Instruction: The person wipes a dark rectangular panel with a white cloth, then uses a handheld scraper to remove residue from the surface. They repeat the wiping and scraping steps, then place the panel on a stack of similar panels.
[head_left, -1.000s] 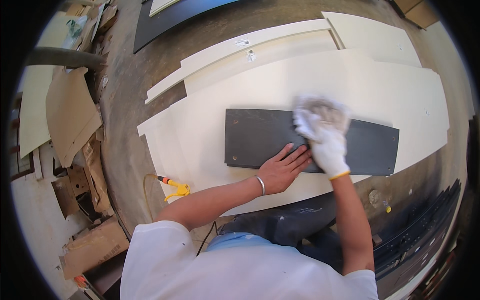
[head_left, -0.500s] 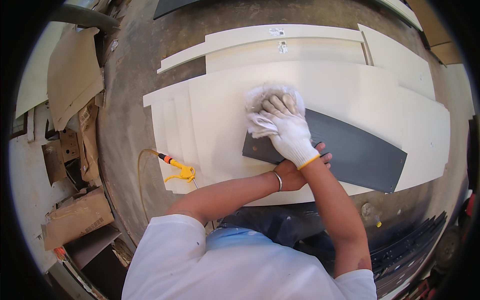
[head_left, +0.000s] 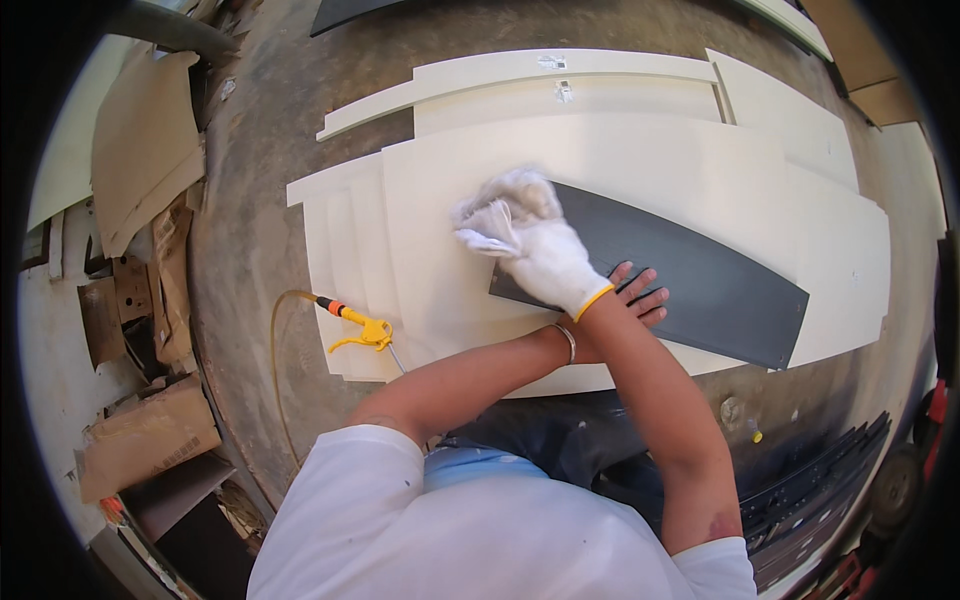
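Observation:
A long dark grey panel (head_left: pixel 690 265) lies slanted on top of pale cream boards (head_left: pixel 440 210). My bare left hand (head_left: pixel 638 297) reaches under my right forearm. Its fingers are spread flat on the panel near its lower edge, and part of the palm is hidden by the right arm. A white knitted glove covers my right hand (head_left: pixel 552 260), which grips a bunched white cloth (head_left: pixel 525 190) at the panel's left end. The cloth hangs past that end over the cream board, and the gloved fingers are blurred.
On the boards' left edge rests a yellow air blow gun (head_left: pixel 372 332) with a hose (head_left: pixel 275 360). Torn cardboard (head_left: pixel 150 440) piles along the left. Dark strips (head_left: pixel 820 480) are stacked at lower right. A small bottle (head_left: pixel 732 410) is on the floor near my right elbow.
My right hand and the cloth have moved left, to the panel's left end. My left hand's fingers have spread out on the panel's surface.

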